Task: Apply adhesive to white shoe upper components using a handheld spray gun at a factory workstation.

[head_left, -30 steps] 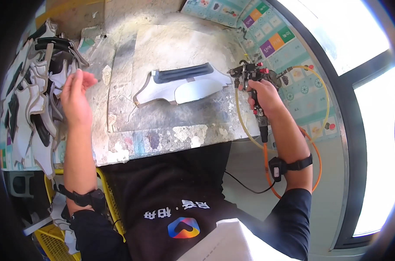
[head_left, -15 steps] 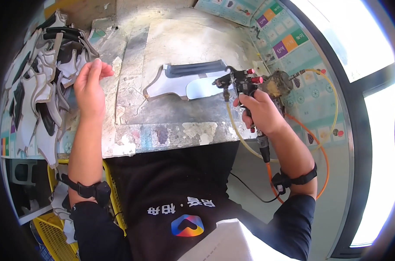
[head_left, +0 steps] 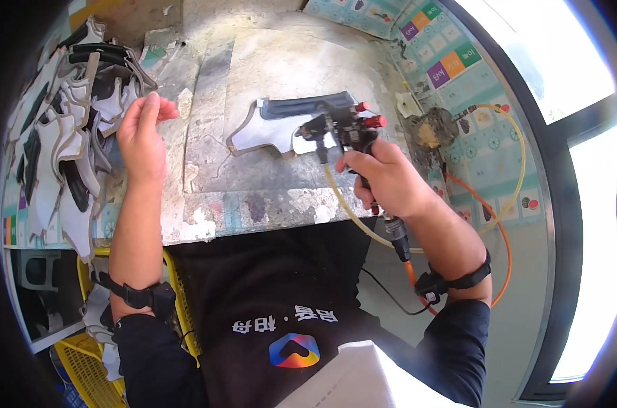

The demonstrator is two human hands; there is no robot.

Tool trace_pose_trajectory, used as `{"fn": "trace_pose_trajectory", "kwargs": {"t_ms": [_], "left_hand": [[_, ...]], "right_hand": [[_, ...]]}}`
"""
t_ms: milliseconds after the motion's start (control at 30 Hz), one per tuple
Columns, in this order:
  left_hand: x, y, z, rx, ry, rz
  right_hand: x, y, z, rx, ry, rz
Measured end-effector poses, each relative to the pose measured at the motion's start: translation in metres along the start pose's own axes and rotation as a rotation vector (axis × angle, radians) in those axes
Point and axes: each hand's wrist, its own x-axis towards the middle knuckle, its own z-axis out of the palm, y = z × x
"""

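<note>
My right hand [head_left: 384, 178] grips a black spray gun [head_left: 340, 128] with red knobs, its nozzle over the right end of a flat white shoe-upper piece with a dark top edge [head_left: 281, 126]. That piece lies on a paint-stained board [head_left: 254, 68] on the workbench. A yellow hose [head_left: 349, 207] and an orange hose [head_left: 488, 224] run from the gun's base. My left hand [head_left: 142, 132] hovers open, fingers apart, at the bench's left edge, beside a stack of white and black cut shoe pieces [head_left: 64, 129]. It holds nothing.
A grimy round cup [head_left: 432, 129] sits at the right of the bench, on a patterned mat [head_left: 485, 136]. A yellow wire basket [head_left: 84, 353] stands low on the left. Bright windows [head_left: 594, 204] run along the right side.
My right hand has swung the spray gun leftward, over the shoe piece. My left hand has lifted slightly away from the stack of pieces, still empty.
</note>
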Motion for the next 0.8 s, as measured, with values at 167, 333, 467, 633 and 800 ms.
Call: {"fn": "trace_pose_trajectory", "kwargs": {"t_ms": [167, 333, 467, 633, 800], "left_hand": [[-0.003, 0.003, 0.002, -0.022, -0.005, 0.005], [-0.007, 0.004, 0.005, -0.01, -0.053, 0.024], [-0.007, 0.003, 0.004, -0.009, -0.064, 0.018], [-0.003, 0.003, 0.002, 0.0, -0.005, -0.016], [-0.005, 0.004, 0.003, -0.02, -0.007, -0.004]], "right_hand": [[-0.001, 0.026, -0.041, 0.032, 0.225, -0.009], [-0.004, 0.042, -0.076, 0.047, 0.36, 0.045], [-0.01, 0.037, -0.068, 0.023, 0.321, 0.034], [-0.023, 0.023, -0.022, 0.074, 0.061, -0.011], [-0.03, 0.026, -0.019, 0.025, 0.121, 0.037]]}}
